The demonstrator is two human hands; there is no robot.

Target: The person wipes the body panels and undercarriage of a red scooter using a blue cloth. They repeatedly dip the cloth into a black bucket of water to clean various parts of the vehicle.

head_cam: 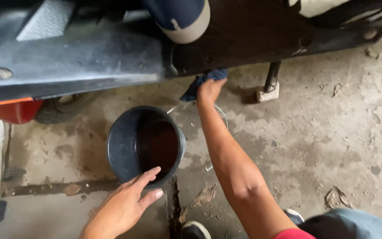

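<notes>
Stained, cracked concrete floor [315,146] fills most of the head view, with the dark underside of a vehicle [80,57] running across the top of the frame and a kickstand [271,79] resting on a small block just right of centre.

Near the middle sits a black bucket [146,144], tipped a little, with dark liquid pooled inside. The left hand [127,203], at the lower centre-left, is spread flat with fingertips touching the bucket's near rim; it is not gripping anything. The right hand [208,90], in the upper centre, is clenched around a blue rag [204,82] pressed up against the lower edge of the vehicle body, the forearm stretched over the bucket's wire handle [219,119], which lies to the right of the pail.

Judging from this, the main risk is the bucket: it is steadied only by fingertips, so a nudge from the left hand or a drag of the right forearm across the handle could tip it and spill the dark liquid over the floor. The rag could also slip from the grip and drop into the liquid. A shoe [195,230] at the bottom edge stands close to a wet crack, where footing may be slick.
</notes>
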